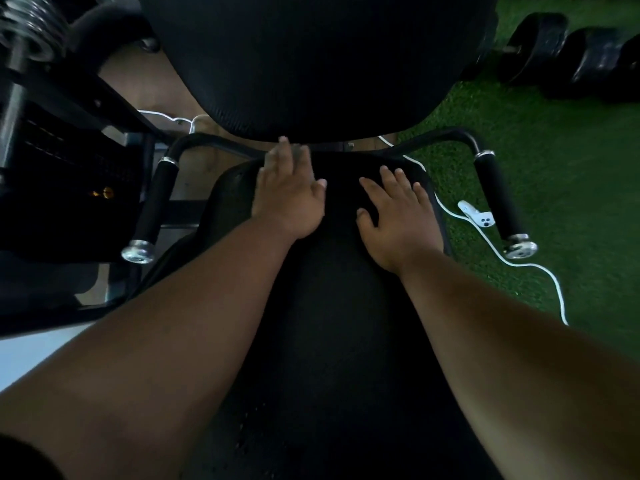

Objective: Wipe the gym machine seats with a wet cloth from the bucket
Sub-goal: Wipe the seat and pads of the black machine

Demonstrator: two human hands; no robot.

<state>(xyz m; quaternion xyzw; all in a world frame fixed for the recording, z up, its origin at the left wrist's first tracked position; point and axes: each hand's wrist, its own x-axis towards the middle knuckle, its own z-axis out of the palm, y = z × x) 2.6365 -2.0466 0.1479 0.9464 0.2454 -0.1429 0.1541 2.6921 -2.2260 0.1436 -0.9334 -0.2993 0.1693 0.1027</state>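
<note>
Head view. I take the black seat pad (332, 306) as the reference for all positions. My left hand (289, 199) lies flat on the far left part of the pad, fingers extended toward the gap below the backrest (311, 64); the fingertips are blurred. My right hand (394, 216) lies flat on the far right part of the pad, fingers spread. Both hands are open, palms down. I cannot tell whether either palm presses a cloth: the surface beneath them is uniformly dark and no cloth edge is distinguishable.

Left of the seat pad, a padded handle (156, 202) with a chrome end cap angles toward me. Right of the seat pad, the matching handle (498, 199) does the same. Between the seat pad and the right handle, a white controller (476, 214) rests on the green turf (571, 185), with a white cable (533, 268) running across the turf beside it. Far right beyond the backrest, black dumbbells (568, 53) sit on the turf. Far left of the pad stands the machine frame (62, 109).
</note>
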